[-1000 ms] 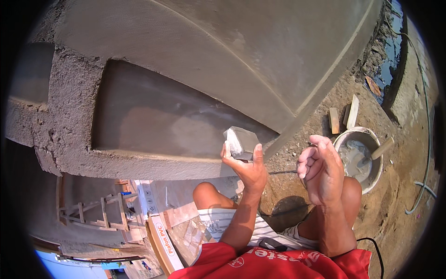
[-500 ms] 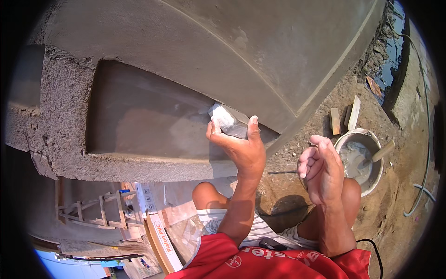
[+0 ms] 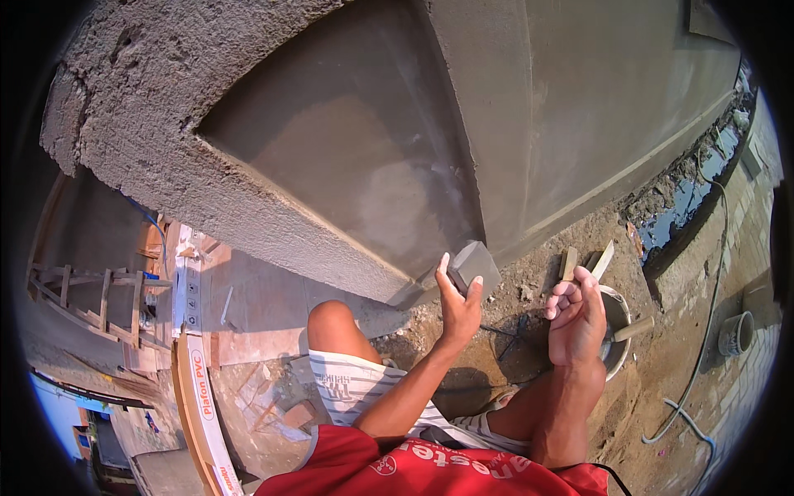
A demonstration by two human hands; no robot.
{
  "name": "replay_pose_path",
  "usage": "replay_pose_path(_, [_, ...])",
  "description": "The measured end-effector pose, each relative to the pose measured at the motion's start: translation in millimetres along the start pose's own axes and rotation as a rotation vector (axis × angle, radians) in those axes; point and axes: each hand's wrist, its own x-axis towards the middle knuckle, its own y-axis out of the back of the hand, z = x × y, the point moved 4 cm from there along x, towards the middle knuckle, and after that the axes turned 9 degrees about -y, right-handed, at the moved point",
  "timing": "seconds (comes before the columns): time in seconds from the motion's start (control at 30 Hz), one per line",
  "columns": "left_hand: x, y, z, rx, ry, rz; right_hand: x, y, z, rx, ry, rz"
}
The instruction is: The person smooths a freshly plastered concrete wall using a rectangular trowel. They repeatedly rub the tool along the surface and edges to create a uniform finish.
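Note:
My left hand [image 3: 460, 312] grips a small grey block [image 3: 475, 266], fingers and thumb on either side of it. The block is at the lower corner of a recessed, smooth grey panel [image 3: 356, 157] in the concrete wall; I cannot tell whether it touches the panel. My right hand [image 3: 577, 324] is raised with the palm showing and the fingers loosely bent, nothing in them. Behind it stands a pale bucket [image 3: 616, 307], partly hidden by the hand. A wooden handle [image 3: 635, 329] sticks out over the bucket's rim.
Wood offcuts [image 3: 601, 259] lie beyond the bucket. A hose [image 3: 703, 364] runs along the ground at the right, near a small grey pail [image 3: 736, 334]. To the left are a long cardboard box [image 3: 198, 372] and a wooden ladder-like frame [image 3: 103, 299]. Rough concrete [image 3: 157, 107] borders the panel.
The view has turned, so the panel now appears higher. My left hand has moved to the panel's lower corner with the block, whose white-smeared face no longer shows. My right hand stays raised by the bucket.

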Motion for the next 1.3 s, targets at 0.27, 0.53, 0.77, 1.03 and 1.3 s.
replay_pose_path(0.27, [3, 35, 72, -0.996, 0.486, -0.348, -3, -24, 46, -0.315, -0.065, -0.18])
replay_pose_path(0.53, [5, 64, 55, -1.088, 0.619, -0.399, -38, -77, 90, -0.425, -0.041, -0.363])
replay_pose_path(0.77, [-5, 81, 45, -0.871, 0.692, -0.273, -26, -103, 68, -0.705, 0.651, -0.027])
replay_pose_path(1.03, [0, 108, 59, -0.82, 0.557, -0.357, 49, -151, 31, -1.092, 1.302, 0.188])
replay_pose_path(1.3, [-2, 109, 62, -0.823, 0.527, -0.423, 88, -92, 17, -0.729, 1.034, 0.213])
